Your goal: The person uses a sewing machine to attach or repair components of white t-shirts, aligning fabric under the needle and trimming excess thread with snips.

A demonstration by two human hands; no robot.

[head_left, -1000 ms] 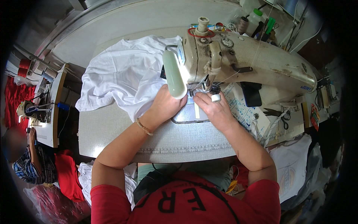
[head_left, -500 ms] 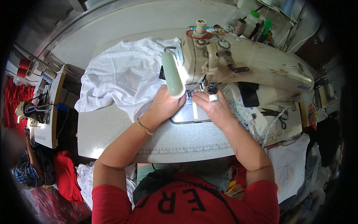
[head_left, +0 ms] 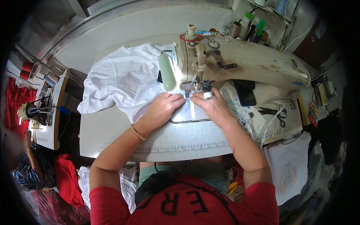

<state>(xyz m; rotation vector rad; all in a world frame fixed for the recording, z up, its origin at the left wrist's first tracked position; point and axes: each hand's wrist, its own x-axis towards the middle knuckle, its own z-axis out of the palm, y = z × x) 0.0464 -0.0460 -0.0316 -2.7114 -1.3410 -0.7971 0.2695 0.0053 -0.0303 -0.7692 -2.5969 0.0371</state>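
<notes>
Under the needle of the cream sewing machine (head_left: 240,63), the left hand (head_left: 163,108) is pressing flat, fingers uncurled, on the white garment (head_left: 120,80) (most of it bunched to the left on the grey table (head_left: 123,138)), while the right hand (head_left: 212,107) is pinching a narrow white strip (head_left: 192,108) beside it.

White cloth (head_left: 123,80), cream sewing machine (head_left: 243,62), grey table (head_left: 112,135), black scissors (head_left: 275,112).

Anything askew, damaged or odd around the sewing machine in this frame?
Nothing alarming. The cream industrial sewing machine shows worn, stained paint. The white cotton garment lies bunched left of the needle, under the left hand; the right hand steadies a white fabric strip. Black scissors lie loose at the right.
</notes>
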